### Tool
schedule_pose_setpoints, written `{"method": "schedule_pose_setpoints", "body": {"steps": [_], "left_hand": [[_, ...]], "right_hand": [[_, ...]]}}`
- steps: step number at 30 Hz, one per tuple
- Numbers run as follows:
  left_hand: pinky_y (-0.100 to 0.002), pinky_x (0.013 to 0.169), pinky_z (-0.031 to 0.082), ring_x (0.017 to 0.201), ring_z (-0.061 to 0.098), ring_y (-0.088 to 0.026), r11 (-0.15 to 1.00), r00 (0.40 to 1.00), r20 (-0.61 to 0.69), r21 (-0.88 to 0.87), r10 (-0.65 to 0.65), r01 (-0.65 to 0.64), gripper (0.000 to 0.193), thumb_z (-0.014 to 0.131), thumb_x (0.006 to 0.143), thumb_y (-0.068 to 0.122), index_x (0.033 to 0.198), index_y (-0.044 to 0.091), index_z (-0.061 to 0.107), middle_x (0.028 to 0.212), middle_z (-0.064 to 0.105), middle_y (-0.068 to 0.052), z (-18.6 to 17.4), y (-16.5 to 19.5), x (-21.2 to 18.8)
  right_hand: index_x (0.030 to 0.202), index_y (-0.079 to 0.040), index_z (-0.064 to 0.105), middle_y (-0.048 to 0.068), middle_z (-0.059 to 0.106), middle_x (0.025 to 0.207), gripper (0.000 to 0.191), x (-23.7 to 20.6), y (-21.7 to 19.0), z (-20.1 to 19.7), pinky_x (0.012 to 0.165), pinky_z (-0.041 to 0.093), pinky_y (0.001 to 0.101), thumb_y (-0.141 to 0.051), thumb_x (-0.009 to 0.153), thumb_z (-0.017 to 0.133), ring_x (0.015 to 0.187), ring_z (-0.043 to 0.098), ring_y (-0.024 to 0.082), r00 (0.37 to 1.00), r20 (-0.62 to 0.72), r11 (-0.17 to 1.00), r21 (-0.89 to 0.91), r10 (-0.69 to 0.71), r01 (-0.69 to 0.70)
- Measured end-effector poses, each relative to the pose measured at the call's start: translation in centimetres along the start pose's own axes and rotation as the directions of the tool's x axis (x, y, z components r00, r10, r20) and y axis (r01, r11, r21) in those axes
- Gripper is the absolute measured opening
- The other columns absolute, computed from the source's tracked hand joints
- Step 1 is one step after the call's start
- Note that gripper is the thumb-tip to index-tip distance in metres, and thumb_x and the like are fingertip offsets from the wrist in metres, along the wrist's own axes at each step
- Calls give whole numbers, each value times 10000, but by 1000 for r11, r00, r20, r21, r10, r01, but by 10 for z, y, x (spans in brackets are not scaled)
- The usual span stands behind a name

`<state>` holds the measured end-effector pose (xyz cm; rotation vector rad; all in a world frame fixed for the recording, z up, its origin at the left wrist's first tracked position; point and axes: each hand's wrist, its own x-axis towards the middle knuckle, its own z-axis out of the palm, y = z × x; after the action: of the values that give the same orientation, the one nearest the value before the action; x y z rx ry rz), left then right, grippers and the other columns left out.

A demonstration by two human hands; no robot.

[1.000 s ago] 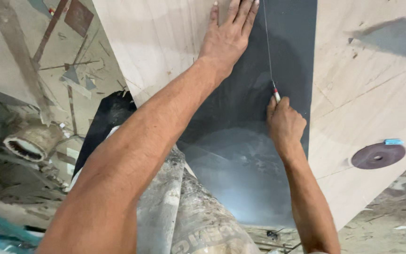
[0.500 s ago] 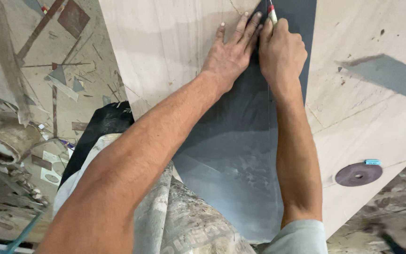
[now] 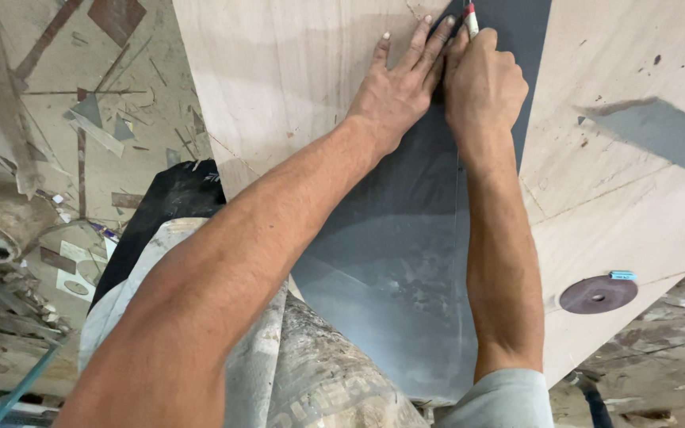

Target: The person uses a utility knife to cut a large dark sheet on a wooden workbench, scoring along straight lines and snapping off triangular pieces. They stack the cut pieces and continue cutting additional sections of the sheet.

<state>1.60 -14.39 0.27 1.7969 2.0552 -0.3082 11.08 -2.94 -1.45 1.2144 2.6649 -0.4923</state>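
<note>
We are pressing our left hand (image 3: 394,99) flat on the sheet (image 3: 406,238), right hand (image 3: 481,87) gripping the pencil (image 3: 471,17) at top centre; the line is looking nearly complete.

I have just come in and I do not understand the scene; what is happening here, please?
A person leans over a large pale plywood board with a dark grey laminate sheet lying on it. The left hand presses flat, fingers spread, at the sheet's left edge. The right hand is beside it, touching it, with its grip closed on a thin red-and-white tool held against the sheet. A round brown sanding disc lies on the board to the right.
</note>
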Motion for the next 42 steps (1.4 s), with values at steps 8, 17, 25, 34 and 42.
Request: {"method": "schedule_pose_setpoints", "body": {"steps": [8,17,25,34,42], "left_hand": [[-606,1172,381,1566,98,-323,998,999,35,61,-14,12,1072,843,723,224,1636,82,300,1703,48,-141,3,0,2],[-631,1176,372,1564,113,-331,999,999,42,38,-9,7,1070,840,735,219,1649,57,308,1705,56,-150,-5,-3,-2],[-631,1166,383,1574,114,-341,1000,1000,10,23,-13,13,1016,840,744,178,1630,58,357,1709,52,-142,6,1,-5],[-643,1164,378,1559,113,-334,1000,1000,25,11,-11,11,1054,848,720,188,1631,75,330,1700,61,-132,10,4,0],[-659,1206,376,1598,167,-304,998,991,-123,37,-46,50,960,821,843,182,1666,74,339,1737,101,-113,28,5,0]], "right_hand": [[929,-15,606,252,713,793,417,0,-10,-7,587,566,528,-365,1136,519,704,716,449,1000,18,999,37,0,-1],[949,3,625,284,711,838,440,1,-13,-5,630,564,562,-385,1125,512,745,706,487,997,66,998,52,36,-40],[976,-9,602,294,704,823,435,-8,-3,8,631,541,587,-389,1163,506,752,687,512,999,2,986,157,54,-54],[968,-2,602,282,704,800,423,-6,-1,-1,582,557,552,-368,1173,548,705,704,475,998,-43,994,97,-46,50],[1063,19,647,303,705,802,317,-7,-2,-21,580,559,554,-281,1139,578,708,697,502,987,-45,984,82,-156,159]]}}
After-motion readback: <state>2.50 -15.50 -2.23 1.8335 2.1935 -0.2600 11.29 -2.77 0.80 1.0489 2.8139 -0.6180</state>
